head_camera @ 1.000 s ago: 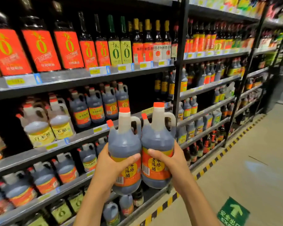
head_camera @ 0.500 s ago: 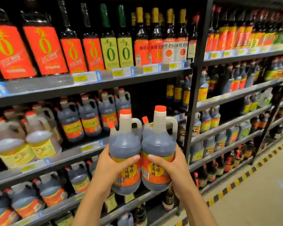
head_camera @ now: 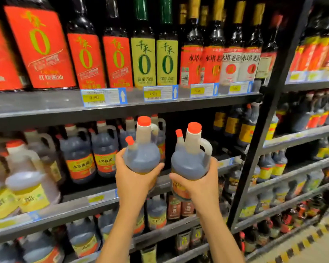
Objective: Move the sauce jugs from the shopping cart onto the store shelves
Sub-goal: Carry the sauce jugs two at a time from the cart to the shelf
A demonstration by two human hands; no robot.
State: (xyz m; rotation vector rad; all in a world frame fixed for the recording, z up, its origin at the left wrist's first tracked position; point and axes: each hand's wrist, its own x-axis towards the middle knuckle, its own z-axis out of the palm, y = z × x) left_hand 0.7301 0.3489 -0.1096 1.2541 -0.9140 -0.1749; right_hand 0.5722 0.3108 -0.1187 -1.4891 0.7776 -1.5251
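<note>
**Two full jugs, held by the belly, at a crowded shelf**

You hold the left jug and the right jug upright in the air, just in front of the middle shelf, with a gap between them. Neither rests on it yet. Your left hand wraps round the lower belly of its jug, thumb across the front, and your right hand does the same on its jug. Both handles are free.

That is the main risk. The bodies look smooth, rounded and full, so a one-handed hold low down could slip or let a jug tip as you reach in.

The left jug is right in front of the stocked jugs. Pushed straight in, it would likely shove that row back or topple one. The dark opening ahead of the right jug looks the safer spot.

Mind the tall caps under the upper shelf. A jug's base could also catch the price tag on the lip.
</note>
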